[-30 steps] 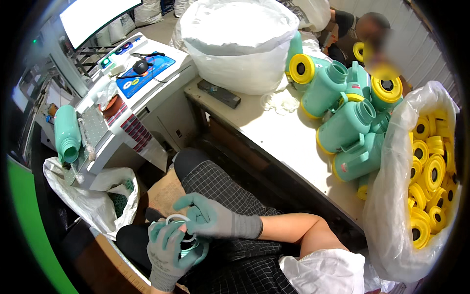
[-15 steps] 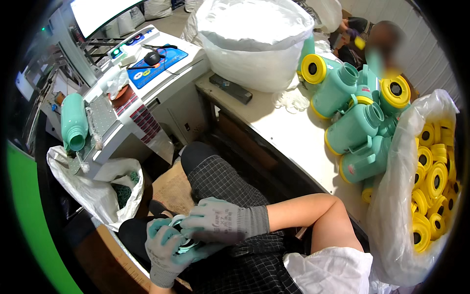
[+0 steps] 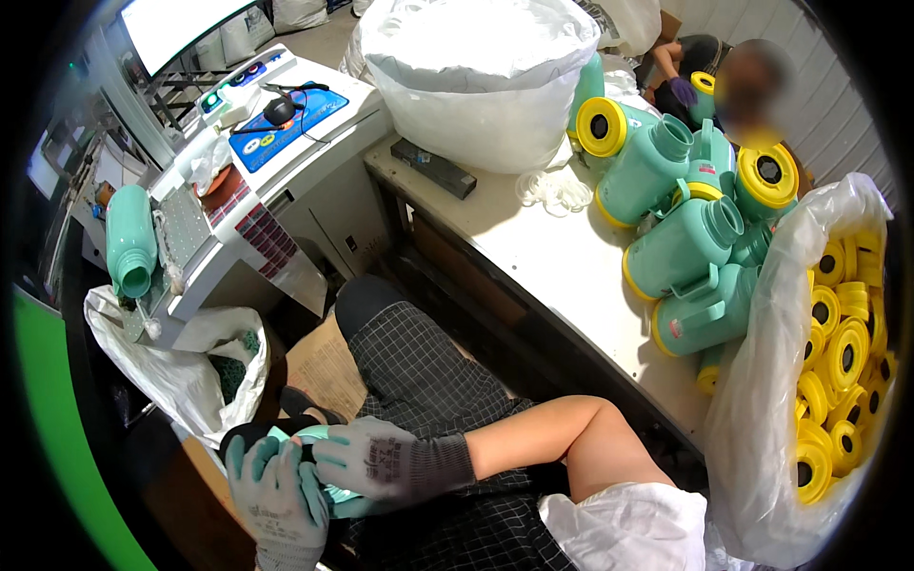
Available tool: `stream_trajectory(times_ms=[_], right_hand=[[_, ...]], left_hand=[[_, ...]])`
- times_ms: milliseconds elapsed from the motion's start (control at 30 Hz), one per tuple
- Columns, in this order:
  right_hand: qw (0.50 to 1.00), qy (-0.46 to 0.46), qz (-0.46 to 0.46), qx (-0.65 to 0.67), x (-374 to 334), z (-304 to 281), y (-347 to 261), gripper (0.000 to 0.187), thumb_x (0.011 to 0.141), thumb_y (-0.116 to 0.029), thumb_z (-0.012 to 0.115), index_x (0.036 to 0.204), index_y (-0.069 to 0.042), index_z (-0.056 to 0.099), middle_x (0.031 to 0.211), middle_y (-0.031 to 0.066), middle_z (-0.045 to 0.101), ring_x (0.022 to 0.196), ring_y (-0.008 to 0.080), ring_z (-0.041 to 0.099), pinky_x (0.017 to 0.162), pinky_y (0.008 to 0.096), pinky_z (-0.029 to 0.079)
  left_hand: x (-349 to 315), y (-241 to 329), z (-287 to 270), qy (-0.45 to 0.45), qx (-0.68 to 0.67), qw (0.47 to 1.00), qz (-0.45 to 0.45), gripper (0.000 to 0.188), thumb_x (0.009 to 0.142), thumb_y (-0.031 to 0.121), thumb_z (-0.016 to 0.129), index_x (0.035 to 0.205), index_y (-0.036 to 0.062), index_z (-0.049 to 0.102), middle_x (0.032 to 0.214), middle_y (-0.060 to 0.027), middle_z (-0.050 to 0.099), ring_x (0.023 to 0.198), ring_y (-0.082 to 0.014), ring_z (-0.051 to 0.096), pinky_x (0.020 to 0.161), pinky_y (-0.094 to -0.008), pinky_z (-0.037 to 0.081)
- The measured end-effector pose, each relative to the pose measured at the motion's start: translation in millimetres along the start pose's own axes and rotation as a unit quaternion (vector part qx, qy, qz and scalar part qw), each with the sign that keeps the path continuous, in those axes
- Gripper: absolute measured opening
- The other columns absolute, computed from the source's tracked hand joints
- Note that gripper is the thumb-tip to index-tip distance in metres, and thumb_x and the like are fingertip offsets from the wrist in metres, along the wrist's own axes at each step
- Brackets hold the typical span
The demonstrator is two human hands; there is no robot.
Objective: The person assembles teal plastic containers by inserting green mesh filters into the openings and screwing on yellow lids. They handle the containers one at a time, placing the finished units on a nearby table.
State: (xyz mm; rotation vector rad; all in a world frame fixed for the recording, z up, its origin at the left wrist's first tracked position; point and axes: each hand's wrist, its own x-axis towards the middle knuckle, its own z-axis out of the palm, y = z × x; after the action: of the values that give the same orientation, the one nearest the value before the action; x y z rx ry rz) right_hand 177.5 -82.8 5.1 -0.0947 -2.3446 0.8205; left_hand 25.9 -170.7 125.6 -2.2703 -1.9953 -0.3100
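Note:
Over my lap, both gloved hands close around a teal plastic piece (image 3: pixel 341 495); fingers and palms hide most of it, so its exact kind does not show. My left hand (image 3: pixel 279 490), in a grey glove with teal-coated fingers, grips it from the left with bent fingers. From the right, my right hand (image 3: pixel 376 463) lies across its top, fingers curled down onto it. The glove coating is nearly the same teal as the piece, so the edges between them are hard to make out.
Several teal jugs (image 3: pixel 681 249) with yellow bases lie on the white table (image 3: pixel 533 257). Right of them stands a clear bag (image 3: pixel 752 428) of yellow rings. A big white sack (image 3: pixel 466 105) sits behind; another sack (image 3: pixel 205 390) is at left. Another person (image 3: pixel 681 71) works at the far right.
Both hands have shifted left and slightly down with the teal piece. A pale ring seen between the hands earlier is now mostly covered. The view has turned slightly.

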Motion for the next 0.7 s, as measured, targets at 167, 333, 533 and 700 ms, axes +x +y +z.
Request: stream_trajectory(times_ms=[167,333,533,700], right_hand=[[0.996,-0.088,0.018,-0.010,4.6,-10.1,-7.8,0.040,0.083,-0.032,0.072,0.112,-0.005,0.066,0.121,0.0152,0.060,0.109,0.0297,0.060,0.097,0.0517,0.053],[0.998,-0.039,-0.009,-0.046,11.8,-19.5,-17.8,0.029,0.089,-0.031,0.069,0.103,-0.005,0.068,0.108,0.0112,0.063,0.100,0.0265,0.063,0.086,0.0479,0.056],[0.998,0.008,-0.019,-0.053,16.3,-42.0,-24.9,0.028,0.084,-0.037,0.079,0.084,-0.012,0.069,0.089,0.0048,0.061,0.078,0.0199,0.063,0.063,0.0375,0.055],[0.999,-0.019,0.020,-0.044,15.8,-43.6,-26.2,0.033,0.074,-0.040,0.086,0.075,-0.013,0.068,0.085,0.0039,0.064,0.068,0.0206,0.062,0.056,0.0358,0.048]], left_hand=[[27.2,10.1,-27.0,-0.130,-0.019,0.991,-0.021,0.027,0.079,0.018,0.067,0.099,0.0006,0.071,0.094,-0.0137,0.065,0.100,-0.0360,0.059,0.108,-0.0595,0.042],[52.4,-2.7,-37.6,-0.076,0.106,0.986,0.100,0.016,0.069,0.019,0.069,0.077,0.0053,0.073,0.094,-0.0125,0.059,0.105,-0.0338,0.057,0.096,-0.0526,0.047],[50.3,-29.9,-26.9,-0.236,-0.061,0.966,0.090,0.013,0.073,0.022,0.076,0.077,0.0116,0.069,0.106,-0.0080,0.061,0.092,-0.0254,0.063,0.075,-0.0406,0.053],[46.6,-20.3,-7.9,-0.181,-0.021,0.980,0.078,0.012,0.075,0.020,0.074,0.081,0.0123,0.067,0.084,-0.0046,0.064,0.073,-0.0243,0.068,0.064,-0.0361,0.055]])
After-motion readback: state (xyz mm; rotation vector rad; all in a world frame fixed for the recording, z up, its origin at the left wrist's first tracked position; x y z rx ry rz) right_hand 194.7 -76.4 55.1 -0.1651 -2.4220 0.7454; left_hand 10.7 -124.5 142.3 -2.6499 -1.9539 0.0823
